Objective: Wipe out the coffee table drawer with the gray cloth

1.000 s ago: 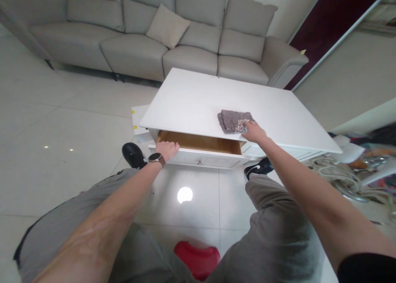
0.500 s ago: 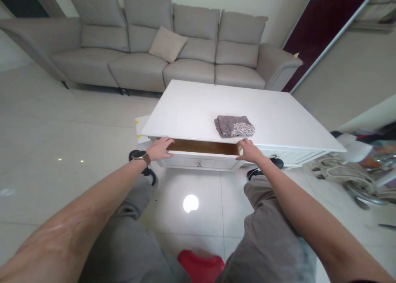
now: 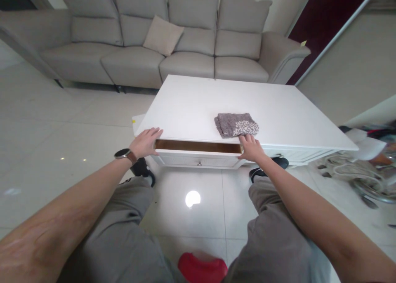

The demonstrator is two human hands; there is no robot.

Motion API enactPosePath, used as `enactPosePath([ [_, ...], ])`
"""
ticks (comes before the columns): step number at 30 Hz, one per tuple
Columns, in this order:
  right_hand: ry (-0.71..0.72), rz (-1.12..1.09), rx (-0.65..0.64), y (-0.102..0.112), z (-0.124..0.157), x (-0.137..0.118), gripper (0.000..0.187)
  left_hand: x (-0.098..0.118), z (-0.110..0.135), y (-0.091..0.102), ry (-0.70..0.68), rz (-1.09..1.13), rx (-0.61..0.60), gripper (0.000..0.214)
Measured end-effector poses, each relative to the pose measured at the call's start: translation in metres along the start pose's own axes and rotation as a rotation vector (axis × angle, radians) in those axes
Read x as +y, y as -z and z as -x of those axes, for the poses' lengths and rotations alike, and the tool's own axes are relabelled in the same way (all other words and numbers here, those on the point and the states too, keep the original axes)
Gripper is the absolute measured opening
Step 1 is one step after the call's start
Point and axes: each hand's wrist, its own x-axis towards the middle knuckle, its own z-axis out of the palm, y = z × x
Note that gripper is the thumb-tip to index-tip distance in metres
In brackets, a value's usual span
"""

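A white coffee table stands in front of me with its front drawer slightly pulled out, a narrow strip of wooden inside showing. My left hand, with a watch on the wrist, rests at the drawer's left end, fingers stretched over the table edge. My right hand presses against the drawer's right end, fingers extended. A folded grey-brown cloth lies on the tabletop just above my right hand, untouched.
A grey sectional sofa with a cushion stands behind the table. Cables and clutter lie on the tiled floor at right. A red object sits between my knees. My black shoes are under the table edge.
My right hand has left the cloth and come down to the drawer's right end. The drawer has slid further in, with only a thin gap left. My left hand shifted to its left corner.
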Motion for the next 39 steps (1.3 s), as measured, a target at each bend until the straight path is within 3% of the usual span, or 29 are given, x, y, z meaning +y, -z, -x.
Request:
enactPosePath([
  [5,-0.057,0.042,0.093,0.002,-0.006,-0.004,0.067,0.003,-0.010,0.001,0.079,0.029,0.079,0.082],
  [14,-0.066,0.112,0.206,-0.019,-0.017,0.002,0.056,0.002,-0.016,-0.016,0.062,0.051,0.250,0.062],
  [19,-0.091,0.150,0.226,-0.026,-0.019,-0.001,0.052,0.004,-0.020,-0.019,0.088,-0.006,0.224,0.058],
  [25,-0.125,0.174,0.230,-0.028,-0.021,-0.005,0.046,0.018,-0.028,-0.011,0.213,-0.040,0.183,0.058],
  [32,-0.147,0.146,0.232,-0.027,-0.021,-0.008,0.049,0.018,-0.034,-0.007,0.262,0.029,0.151,0.068],
  [39,-0.171,0.103,0.231,-0.026,-0.022,-0.013,0.050,0.027,-0.036,0.003,0.293,0.081,0.105,0.059],
])
